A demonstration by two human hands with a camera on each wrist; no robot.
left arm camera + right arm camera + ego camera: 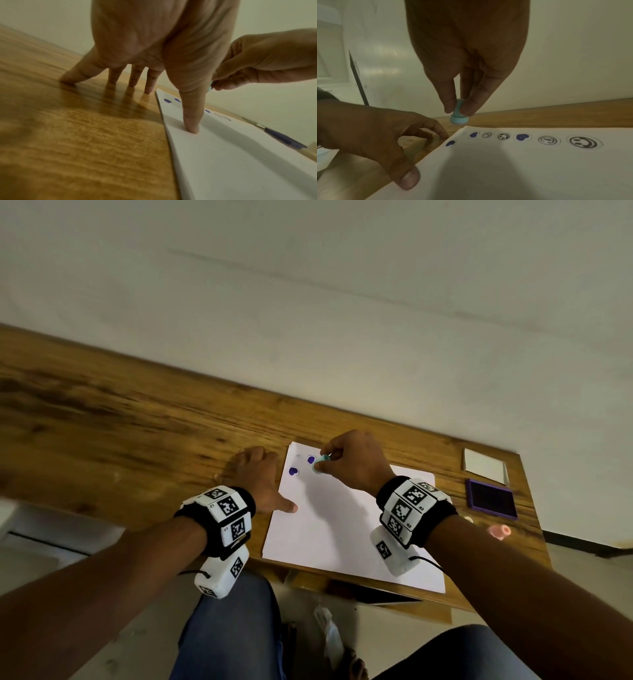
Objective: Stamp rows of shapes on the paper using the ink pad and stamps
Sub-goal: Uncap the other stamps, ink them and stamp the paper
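Note:
A white sheet of paper [346, 529] lies on the wooden table [137, 419]. Along its far edge runs a row of blue heart prints [521, 137] and black smiley prints [583, 142], with one more heart [450, 143] starting a second row. My right hand [349, 463] pinches a small turquoise stamp [458, 117] by its stem, face down, just above the paper's far left corner. My left hand [260, 477] rests flat with fingers spread on the table and its thumb [192, 121] pressing the paper's left edge.
A purple ink pad [492, 498] lies open to the right of the paper, its white lid [484, 466] beyond it. A pink stamp [500, 531] lies near the table's right front edge. A wall stands close behind the table.

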